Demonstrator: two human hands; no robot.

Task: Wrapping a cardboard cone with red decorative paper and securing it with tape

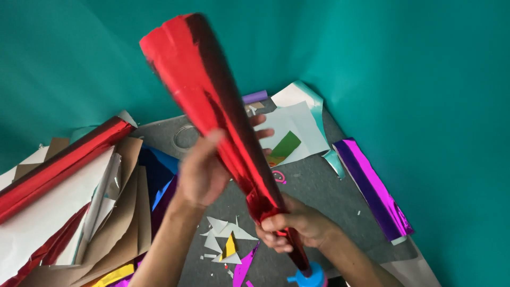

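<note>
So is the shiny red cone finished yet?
Nearly, it seems. The red foil is already rolled into a cone, wide at the top, narrow at the bottom. In hand: the left hand wraps the middle and the right hand pinches the narrow end. No tape shows on the seam, so fastening seems left. A tape roll lies on the mat behind.

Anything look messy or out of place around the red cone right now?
Yes. White and yellow paper offcuts lie scattered on the grey mat beneath the shiny red foil cone held by the left hand and right hand. Brown paper sheets are piled askew at left.
</note>
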